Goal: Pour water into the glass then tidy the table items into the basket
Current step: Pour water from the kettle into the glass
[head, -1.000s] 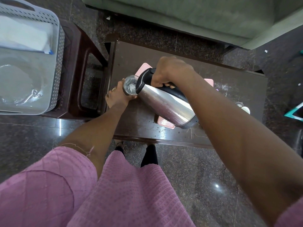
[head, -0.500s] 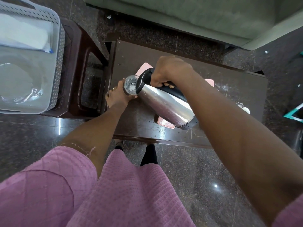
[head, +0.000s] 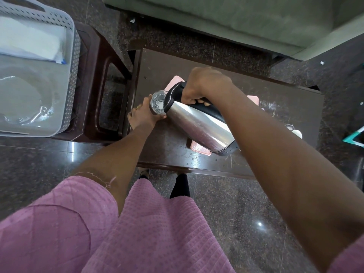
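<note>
A steel kettle (head: 199, 125) with a black lid and handle is tilted to the left, its spout over a clear glass (head: 157, 102) that has water in it. My right hand (head: 204, 86) grips the kettle's handle from above. My left hand (head: 142, 117) holds the glass from the near left side, above the dark brown table (head: 226, 79). A pink mat (head: 199, 149) lies under the kettle, mostly hidden. The grey perforated basket (head: 73, 62) stands on a brown stool at the left, with white paper and clear plastic inside.
A small white object (head: 296, 133) lies near the table's right edge. The brown stool (head: 102, 79) stands close to the table's left end. A green sofa (head: 246, 20) runs behind the table. A teal-edged item (head: 354, 136) sits on the floor at right.
The kettle stays tilted over the glass and both hands keep their grips; the glass and kettle have barely shifted.
</note>
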`<control>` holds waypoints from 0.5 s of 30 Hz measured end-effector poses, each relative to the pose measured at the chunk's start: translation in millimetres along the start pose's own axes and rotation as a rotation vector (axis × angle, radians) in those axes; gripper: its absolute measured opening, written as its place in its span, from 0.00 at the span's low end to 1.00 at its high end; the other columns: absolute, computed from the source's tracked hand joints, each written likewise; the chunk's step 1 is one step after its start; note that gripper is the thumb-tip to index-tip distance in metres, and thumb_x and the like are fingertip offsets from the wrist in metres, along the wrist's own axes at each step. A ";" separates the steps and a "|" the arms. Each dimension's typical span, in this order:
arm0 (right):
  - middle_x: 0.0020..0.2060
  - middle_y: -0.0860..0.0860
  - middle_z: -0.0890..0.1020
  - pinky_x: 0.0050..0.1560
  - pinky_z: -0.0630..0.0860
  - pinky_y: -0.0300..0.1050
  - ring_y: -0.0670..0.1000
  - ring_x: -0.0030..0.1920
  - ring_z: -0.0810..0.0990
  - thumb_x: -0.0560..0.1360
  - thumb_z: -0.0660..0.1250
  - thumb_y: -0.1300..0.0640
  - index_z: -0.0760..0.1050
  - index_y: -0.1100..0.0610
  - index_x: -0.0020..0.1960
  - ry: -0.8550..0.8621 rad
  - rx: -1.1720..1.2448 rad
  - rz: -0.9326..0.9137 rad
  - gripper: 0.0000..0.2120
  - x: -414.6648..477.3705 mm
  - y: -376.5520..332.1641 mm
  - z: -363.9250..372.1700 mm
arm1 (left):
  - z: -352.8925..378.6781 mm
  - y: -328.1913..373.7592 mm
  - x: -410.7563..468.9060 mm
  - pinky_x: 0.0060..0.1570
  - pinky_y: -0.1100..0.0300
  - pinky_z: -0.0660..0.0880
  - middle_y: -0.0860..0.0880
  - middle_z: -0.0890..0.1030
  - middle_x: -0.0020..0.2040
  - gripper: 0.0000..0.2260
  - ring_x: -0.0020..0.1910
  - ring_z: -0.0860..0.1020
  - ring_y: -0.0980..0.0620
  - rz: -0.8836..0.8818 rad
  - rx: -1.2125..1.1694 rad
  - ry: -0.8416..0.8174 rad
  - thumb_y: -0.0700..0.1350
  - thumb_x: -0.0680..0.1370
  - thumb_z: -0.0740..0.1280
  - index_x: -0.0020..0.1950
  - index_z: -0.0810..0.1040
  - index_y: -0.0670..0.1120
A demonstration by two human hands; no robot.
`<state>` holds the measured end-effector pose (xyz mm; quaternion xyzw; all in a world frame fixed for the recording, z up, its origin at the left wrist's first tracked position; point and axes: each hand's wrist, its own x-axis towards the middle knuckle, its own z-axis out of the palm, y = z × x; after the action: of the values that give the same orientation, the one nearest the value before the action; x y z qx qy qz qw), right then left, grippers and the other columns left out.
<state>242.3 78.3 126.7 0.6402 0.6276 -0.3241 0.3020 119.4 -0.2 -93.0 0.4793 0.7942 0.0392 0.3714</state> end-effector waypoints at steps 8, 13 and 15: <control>0.46 0.57 0.78 0.43 0.78 0.45 0.57 0.41 0.80 0.65 0.66 0.63 0.74 0.61 0.41 0.020 -0.003 0.000 0.05 4.4 1.2 3.1 | 3.2 -1.5 2.0 0.62 0.42 0.66 0.43 0.78 0.61 0.35 0.62 0.73 0.39 -0.002 0.004 0.012 0.61 0.64 0.74 0.66 0.62 0.57; 0.43 0.55 0.80 0.38 0.78 0.42 0.55 0.37 0.80 0.64 0.67 0.63 0.72 0.60 0.35 0.045 0.024 0.001 0.04 6.2 5.9 6.0 | 3.0 -0.9 0.5 0.62 0.42 0.66 0.43 0.78 0.60 0.36 0.62 0.73 0.38 -0.004 0.000 0.012 0.60 0.64 0.73 0.67 0.61 0.57; 0.42 0.55 0.80 0.35 0.76 0.40 0.54 0.33 0.78 0.64 0.66 0.62 0.72 0.60 0.36 0.055 0.044 0.000 0.03 6.8 9.6 7.4 | 2.4 0.0 -0.6 0.63 0.43 0.65 0.44 0.77 0.61 0.37 0.63 0.73 0.39 -0.011 -0.019 0.001 0.60 0.64 0.73 0.68 0.60 0.58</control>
<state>251.6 76.3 116.6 0.6552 0.6286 -0.3200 0.2704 121.1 -1.4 -94.3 0.4713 0.7966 0.0450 0.3758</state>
